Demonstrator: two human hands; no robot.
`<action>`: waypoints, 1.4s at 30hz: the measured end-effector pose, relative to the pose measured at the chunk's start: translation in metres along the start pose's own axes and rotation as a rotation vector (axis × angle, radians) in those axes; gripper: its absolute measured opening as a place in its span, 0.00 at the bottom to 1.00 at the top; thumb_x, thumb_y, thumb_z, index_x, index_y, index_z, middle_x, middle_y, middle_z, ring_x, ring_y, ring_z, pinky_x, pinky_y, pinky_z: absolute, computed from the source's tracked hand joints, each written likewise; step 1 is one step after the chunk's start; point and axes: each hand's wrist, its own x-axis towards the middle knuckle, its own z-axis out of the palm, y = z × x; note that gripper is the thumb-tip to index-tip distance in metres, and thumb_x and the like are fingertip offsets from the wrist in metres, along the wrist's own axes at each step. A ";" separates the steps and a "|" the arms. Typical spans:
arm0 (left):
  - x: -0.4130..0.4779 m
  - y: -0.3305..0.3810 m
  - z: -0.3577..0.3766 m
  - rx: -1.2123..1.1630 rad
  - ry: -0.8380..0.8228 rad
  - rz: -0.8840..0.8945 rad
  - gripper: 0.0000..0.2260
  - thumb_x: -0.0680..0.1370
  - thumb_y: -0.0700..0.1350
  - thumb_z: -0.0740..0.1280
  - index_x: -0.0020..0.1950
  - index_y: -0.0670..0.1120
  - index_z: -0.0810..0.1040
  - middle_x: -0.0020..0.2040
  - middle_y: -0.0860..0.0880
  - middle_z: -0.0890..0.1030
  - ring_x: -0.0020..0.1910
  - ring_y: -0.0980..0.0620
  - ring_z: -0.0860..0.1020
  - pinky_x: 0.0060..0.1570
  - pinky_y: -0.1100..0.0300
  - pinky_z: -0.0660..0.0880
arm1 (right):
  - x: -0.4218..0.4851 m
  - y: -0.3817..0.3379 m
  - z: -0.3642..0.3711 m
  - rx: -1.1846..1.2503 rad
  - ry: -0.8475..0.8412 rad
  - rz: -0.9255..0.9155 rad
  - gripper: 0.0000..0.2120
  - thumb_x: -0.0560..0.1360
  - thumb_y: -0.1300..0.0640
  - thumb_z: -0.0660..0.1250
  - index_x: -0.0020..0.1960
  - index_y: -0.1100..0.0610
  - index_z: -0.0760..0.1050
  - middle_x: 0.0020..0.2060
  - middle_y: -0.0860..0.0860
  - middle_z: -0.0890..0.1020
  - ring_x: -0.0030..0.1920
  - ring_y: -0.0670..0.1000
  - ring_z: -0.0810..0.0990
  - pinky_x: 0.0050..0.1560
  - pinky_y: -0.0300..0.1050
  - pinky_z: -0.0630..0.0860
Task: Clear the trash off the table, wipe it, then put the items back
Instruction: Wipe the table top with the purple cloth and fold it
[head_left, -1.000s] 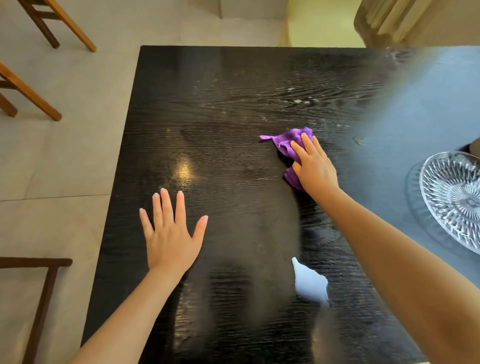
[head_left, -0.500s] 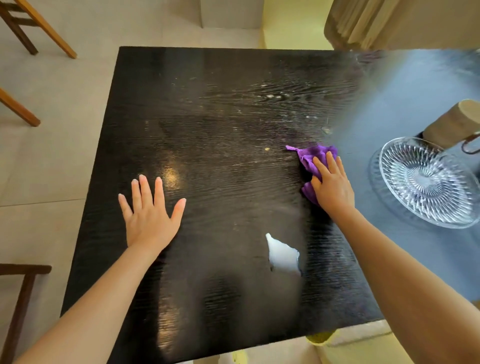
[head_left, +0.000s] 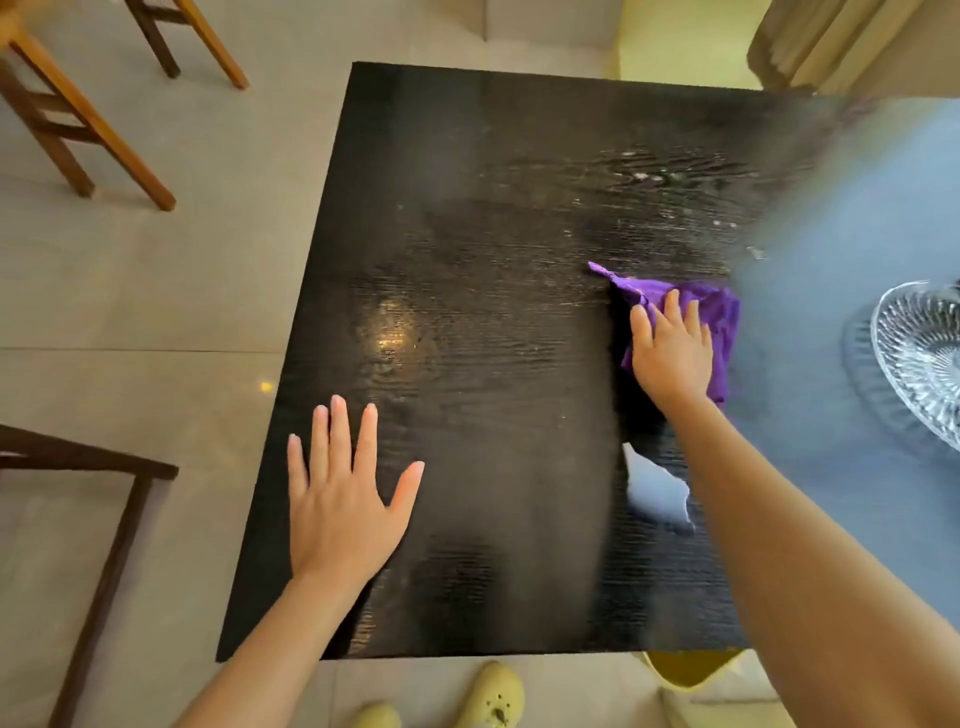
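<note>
A black wood-grain table (head_left: 467, 260) fills the view. My right hand (head_left: 672, 353) presses flat on a crumpled purple cloth (head_left: 719, 317) right of the table's middle, fingers pointing away from me. My left hand (head_left: 345, 499) lies flat on the tabletop near the front left, fingers spread, holding nothing. White specks and crumbs (head_left: 649, 176) dot the far right part of the surface. A pale patch (head_left: 657, 491) shows on the tabletop beside my right forearm; I cannot tell if it is a reflection or a scrap.
A cut-glass dish (head_left: 919, 358) stands at the right edge of the table. Wooden chairs (head_left: 78, 119) stand on the tiled floor at far left, and a dark chair frame (head_left: 104, 519) is near left. Yellow shoes (head_left: 493, 696) show below the front edge.
My right hand swept the purple cloth rightward and toward me across the table. The left hand stayed flat on the table. The view shifted, so the beige object by the dish is out of sight.
</note>
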 end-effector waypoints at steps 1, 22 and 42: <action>0.000 0.000 0.001 0.000 -0.001 0.003 0.36 0.75 0.67 0.38 0.77 0.47 0.48 0.78 0.42 0.50 0.77 0.44 0.46 0.75 0.43 0.47 | -0.001 -0.010 0.002 -0.018 0.000 0.009 0.22 0.82 0.48 0.46 0.71 0.54 0.67 0.76 0.57 0.60 0.76 0.60 0.53 0.74 0.57 0.53; -0.039 -0.002 0.003 -0.048 -0.009 0.072 0.38 0.75 0.66 0.42 0.75 0.41 0.57 0.76 0.38 0.58 0.76 0.41 0.54 0.74 0.42 0.51 | -0.118 -0.214 0.059 -0.013 -0.246 -0.467 0.22 0.82 0.46 0.43 0.73 0.45 0.62 0.77 0.52 0.56 0.78 0.58 0.48 0.76 0.60 0.47; -0.084 0.003 0.017 0.031 0.018 0.065 0.36 0.77 0.65 0.44 0.75 0.41 0.57 0.75 0.38 0.60 0.75 0.41 0.56 0.72 0.41 0.56 | -0.146 -0.109 0.042 -0.212 -0.196 -0.835 0.24 0.78 0.38 0.48 0.74 0.40 0.57 0.78 0.47 0.53 0.78 0.55 0.46 0.76 0.61 0.43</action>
